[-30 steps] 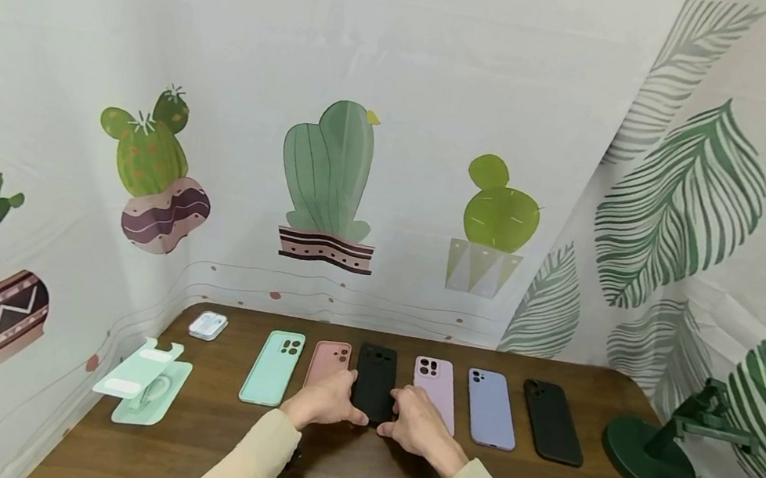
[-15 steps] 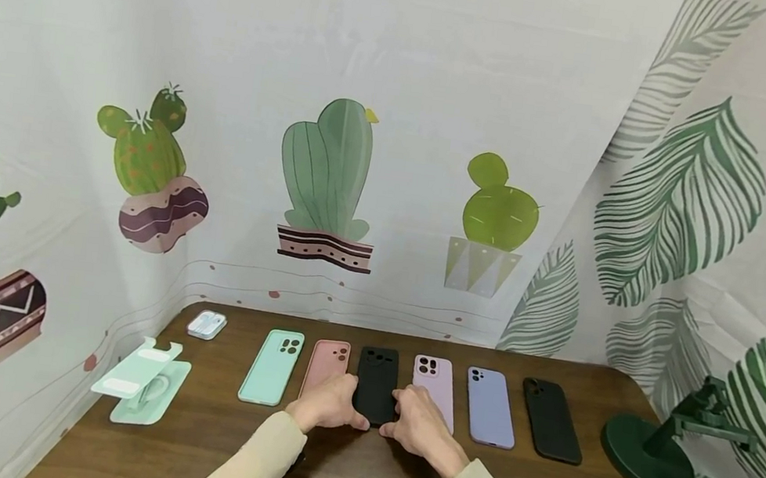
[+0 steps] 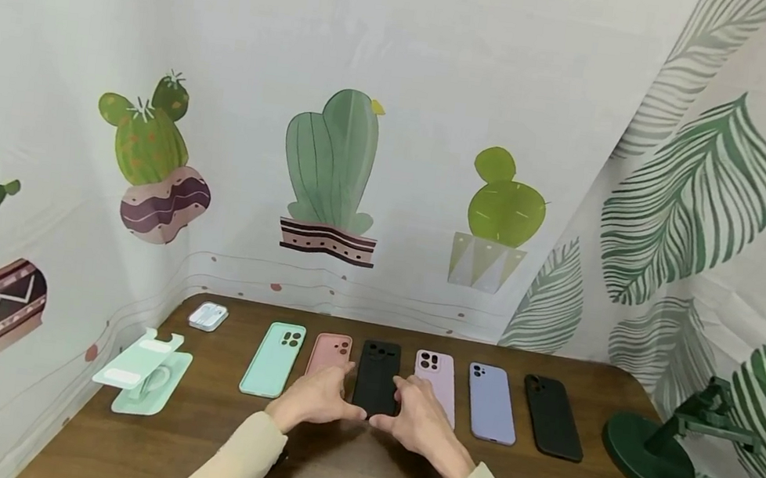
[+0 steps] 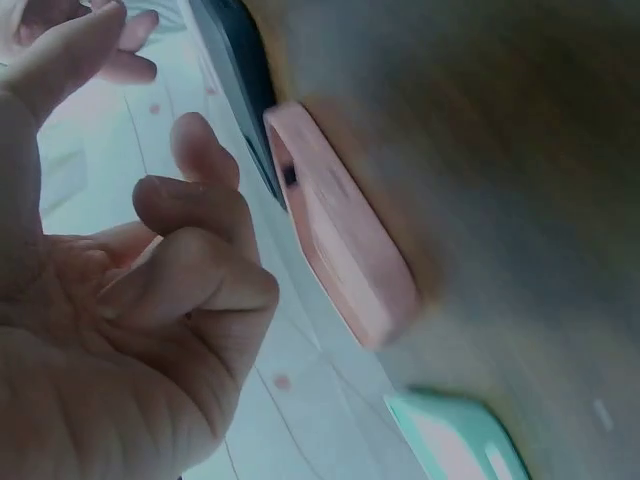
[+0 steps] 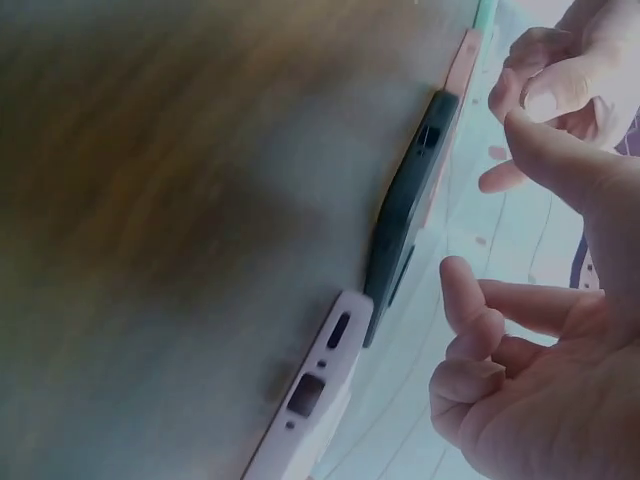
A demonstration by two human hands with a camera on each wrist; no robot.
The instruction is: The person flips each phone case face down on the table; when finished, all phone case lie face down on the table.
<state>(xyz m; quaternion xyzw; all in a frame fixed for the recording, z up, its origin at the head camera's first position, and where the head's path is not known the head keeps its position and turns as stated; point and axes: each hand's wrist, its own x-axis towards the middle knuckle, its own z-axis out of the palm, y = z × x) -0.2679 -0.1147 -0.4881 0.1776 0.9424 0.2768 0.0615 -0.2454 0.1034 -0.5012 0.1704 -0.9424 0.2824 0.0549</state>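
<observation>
Between my two hands a black phone case (image 3: 377, 376) lies camera-end away from me on the wooden table. My left hand (image 3: 318, 396) hovers at its left side, over the lower part of a pink phone case (image 3: 330, 350). On the other side my right hand (image 3: 418, 416) partly covers a lilac phone case (image 3: 442, 388). Both wrist views show gaps between loosely bent fingers and the cases; neither hand holds anything. The right wrist view shows the black case (image 5: 410, 200) flat beside the lilac one (image 5: 325, 385). In the left wrist view the pink case (image 4: 350, 240) shows its hollow edge.
The row continues with a mint case (image 3: 272, 360) at left, then a periwinkle case (image 3: 492, 405) and another black case (image 3: 552, 418) at right. A mint folding stand (image 3: 150, 378) and small white box (image 3: 209, 316) sit left; a dark green stand (image 3: 649, 459) stands right.
Both hands have let go of the black case's sides and lifted slightly; the left has drawn a little leftward. The case stays in place in the row. The head view has tilted a little.
</observation>
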